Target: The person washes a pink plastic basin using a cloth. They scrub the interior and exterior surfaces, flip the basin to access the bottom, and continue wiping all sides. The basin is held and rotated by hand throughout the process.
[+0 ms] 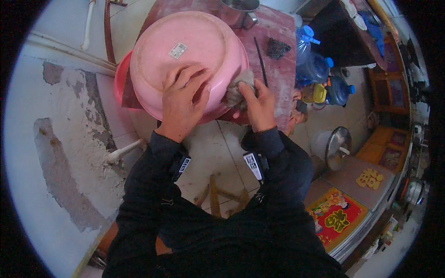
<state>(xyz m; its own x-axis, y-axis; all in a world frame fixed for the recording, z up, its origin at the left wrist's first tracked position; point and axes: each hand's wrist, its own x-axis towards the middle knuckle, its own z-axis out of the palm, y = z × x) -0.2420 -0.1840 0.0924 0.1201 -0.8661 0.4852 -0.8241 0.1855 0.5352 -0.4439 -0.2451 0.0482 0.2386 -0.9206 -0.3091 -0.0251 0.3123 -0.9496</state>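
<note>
A big pink plastic basin (153, 51) lies upside down on a worn reddish table (285, 88), with a small white label (177, 51) on its bottom. My left hand (185, 99) rests on the basin's near side, fingers bent and apart, thumb toward the right. My right hand (259, 104) is closed around a crumpled grey rag (237, 88), which touches the basin's right wall near the rim. Part of the rag is hidden under my thumb and fingers.
Right of the basin lie a thin black stick (260, 60) and a dark scouring pad (278, 48). A metal pot (237, 18) stands at the table's far side. Blue-capped plastic bottles (313, 65) and a lidded pot (338, 146) stand on the right. A pipe (125, 150) juts from the left wall.
</note>
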